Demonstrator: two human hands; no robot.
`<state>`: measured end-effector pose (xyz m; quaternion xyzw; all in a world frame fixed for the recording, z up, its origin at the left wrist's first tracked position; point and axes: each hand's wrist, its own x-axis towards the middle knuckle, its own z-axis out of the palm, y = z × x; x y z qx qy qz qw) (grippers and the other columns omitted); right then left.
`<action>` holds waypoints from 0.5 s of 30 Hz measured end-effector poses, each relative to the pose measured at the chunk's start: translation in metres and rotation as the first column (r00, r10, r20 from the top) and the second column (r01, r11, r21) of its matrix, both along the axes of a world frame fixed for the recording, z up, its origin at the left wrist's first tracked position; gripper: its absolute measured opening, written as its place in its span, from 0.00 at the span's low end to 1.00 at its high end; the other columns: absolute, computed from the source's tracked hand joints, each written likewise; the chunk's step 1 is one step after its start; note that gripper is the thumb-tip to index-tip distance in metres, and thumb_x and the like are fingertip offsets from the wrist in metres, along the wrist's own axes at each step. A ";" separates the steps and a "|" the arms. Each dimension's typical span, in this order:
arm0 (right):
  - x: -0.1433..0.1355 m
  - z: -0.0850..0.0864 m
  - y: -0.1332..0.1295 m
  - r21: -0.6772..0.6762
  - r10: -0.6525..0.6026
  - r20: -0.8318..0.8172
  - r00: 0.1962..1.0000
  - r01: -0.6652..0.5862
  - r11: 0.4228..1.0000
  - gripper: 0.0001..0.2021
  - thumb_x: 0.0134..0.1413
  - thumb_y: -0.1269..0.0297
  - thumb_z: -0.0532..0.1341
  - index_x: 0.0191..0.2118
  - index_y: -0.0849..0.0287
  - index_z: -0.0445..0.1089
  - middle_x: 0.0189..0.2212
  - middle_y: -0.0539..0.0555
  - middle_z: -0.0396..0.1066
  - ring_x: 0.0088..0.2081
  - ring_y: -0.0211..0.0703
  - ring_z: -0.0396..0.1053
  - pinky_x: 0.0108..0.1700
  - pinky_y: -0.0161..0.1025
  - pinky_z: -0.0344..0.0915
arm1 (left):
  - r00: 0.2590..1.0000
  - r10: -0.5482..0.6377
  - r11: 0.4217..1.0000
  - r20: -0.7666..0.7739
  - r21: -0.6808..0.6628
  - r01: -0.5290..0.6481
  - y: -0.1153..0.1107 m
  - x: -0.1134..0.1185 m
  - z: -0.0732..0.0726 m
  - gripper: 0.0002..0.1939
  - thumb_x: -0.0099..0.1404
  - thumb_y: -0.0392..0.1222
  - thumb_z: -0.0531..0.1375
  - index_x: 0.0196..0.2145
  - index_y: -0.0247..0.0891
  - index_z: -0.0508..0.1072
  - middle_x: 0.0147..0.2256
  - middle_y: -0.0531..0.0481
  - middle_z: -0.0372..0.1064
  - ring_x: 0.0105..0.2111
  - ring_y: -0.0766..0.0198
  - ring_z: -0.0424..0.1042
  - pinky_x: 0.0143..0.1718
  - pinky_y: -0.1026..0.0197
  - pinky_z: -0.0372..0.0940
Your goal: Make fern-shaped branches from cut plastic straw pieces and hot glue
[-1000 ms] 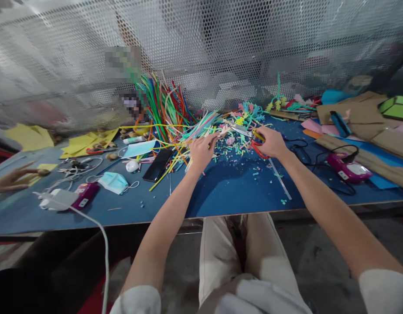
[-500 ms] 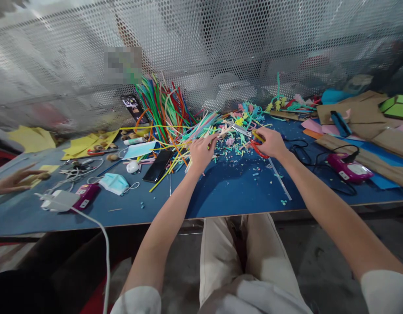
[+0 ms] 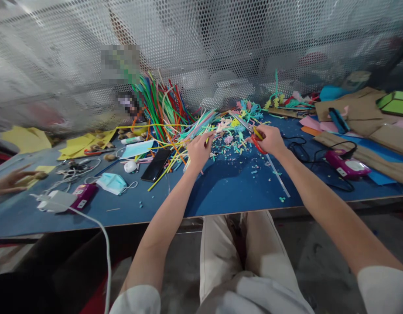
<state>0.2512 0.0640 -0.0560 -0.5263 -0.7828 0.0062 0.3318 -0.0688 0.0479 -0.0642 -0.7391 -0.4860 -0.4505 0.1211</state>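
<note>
My right hand (image 3: 270, 138) is closed round the red and yellow handles of a pair of scissors (image 3: 242, 122), whose blades point up and left over a heap of cut pastel pieces (image 3: 228, 139). To its left, my left hand (image 3: 199, 150) has its fingers pinched together at the edge of the heap, on a pale pink strip (image 3: 221, 126). Behind my left hand lies a bundle of long coloured strips (image 3: 162, 104). Small cut bits are scattered on the blue table (image 3: 221, 192) between my arms.
A black phone (image 3: 155, 165), a blue mask (image 3: 112, 183) and a purple power block (image 3: 84, 195) with white cables lie left. Another person's hand (image 3: 11, 181) is at far left. Right are a second purple block (image 3: 347, 165), brown card (image 3: 352, 107) and a green box (image 3: 396, 104). Perforated metal (image 3: 221, 43) stands behind.
The scissor blades have tilted slightly, pointing more steeply up and left. My left hand has turned a little. The whole view has shifted slightly.
</note>
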 end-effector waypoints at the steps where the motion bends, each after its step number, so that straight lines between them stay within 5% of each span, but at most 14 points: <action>1: 0.001 0.001 -0.001 0.009 -0.025 -0.008 1.000 0.025 1.000 0.31 0.62 0.26 0.59 0.33 0.53 0.68 0.34 0.59 0.74 0.36 0.52 0.70 0.41 0.44 0.66 | 1.000 0.012 1.000 0.004 -0.001 -0.012 0.000 0.000 0.000 0.27 0.85 0.61 0.51 0.52 0.43 0.86 0.30 0.47 0.80 0.30 0.60 0.78 0.36 0.59 0.66; 6: 0.003 0.004 -0.004 0.020 -0.068 0.017 0.998 0.068 0.998 0.32 0.61 0.28 0.61 0.47 0.56 0.73 0.48 0.64 0.79 0.48 0.60 0.75 0.41 0.45 0.66 | 0.998 0.045 0.999 0.042 0.011 -0.046 0.002 -0.001 0.000 0.26 0.84 0.61 0.54 0.49 0.44 0.86 0.31 0.47 0.82 0.30 0.59 0.78 0.36 0.58 0.68; 15: -0.011 -0.003 -0.005 0.011 -0.025 0.066 0.998 0.024 1.000 0.21 0.63 0.42 0.66 0.47 0.56 0.76 0.52 0.62 0.81 0.55 0.60 0.76 0.45 0.45 0.67 | 0.998 0.029 0.999 0.052 0.014 -0.029 -0.001 0.003 0.002 0.21 0.84 0.57 0.56 0.49 0.45 0.86 0.38 0.47 0.85 0.31 0.59 0.81 0.36 0.57 0.69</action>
